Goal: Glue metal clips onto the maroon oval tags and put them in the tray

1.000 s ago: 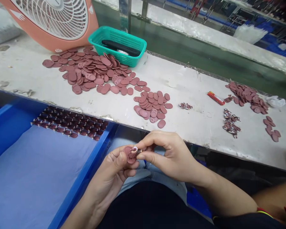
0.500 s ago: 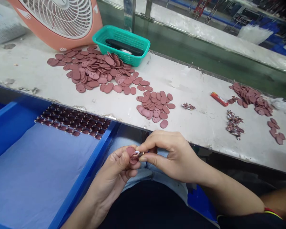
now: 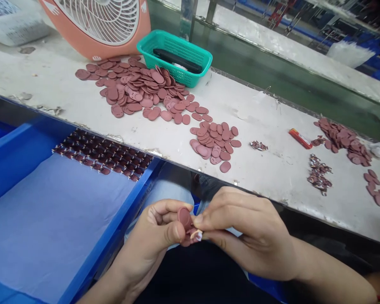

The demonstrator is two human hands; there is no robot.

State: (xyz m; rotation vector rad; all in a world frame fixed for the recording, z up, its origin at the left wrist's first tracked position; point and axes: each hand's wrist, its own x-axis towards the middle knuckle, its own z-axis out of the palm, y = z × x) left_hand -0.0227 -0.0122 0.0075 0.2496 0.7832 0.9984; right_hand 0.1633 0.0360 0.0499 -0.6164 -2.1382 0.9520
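Note:
Both hands meet over my lap, below the table edge. My left hand (image 3: 156, 234) pinches a small maroon oval piece (image 3: 184, 217) between thumb and fingers. My right hand (image 3: 243, 230) closes its fingertips on a small shiny part (image 3: 196, 234) pressed against that piece. Several more maroon oval pieces lie in a small heap (image 3: 213, 141) on the table just beyond my hands, and a big pile (image 3: 139, 90) lies further left. To my left a blue tray (image 3: 120, 219) holds rows of finished pieces (image 3: 104, 156) at its far end.
A teal basket (image 3: 177, 59) with a dark object stands behind the big pile, beside an orange fan (image 3: 98, 25). Small shiny parts (image 3: 318, 175), another pile of ovals (image 3: 343, 139) and a red lighter (image 3: 300, 138) lie at the right. A green conveyor (image 3: 288, 80) runs behind the table.
Both hands have dropped lower and nearer to me in view, still working the same oval piece; the camera has tilted, shifting the table to the right.

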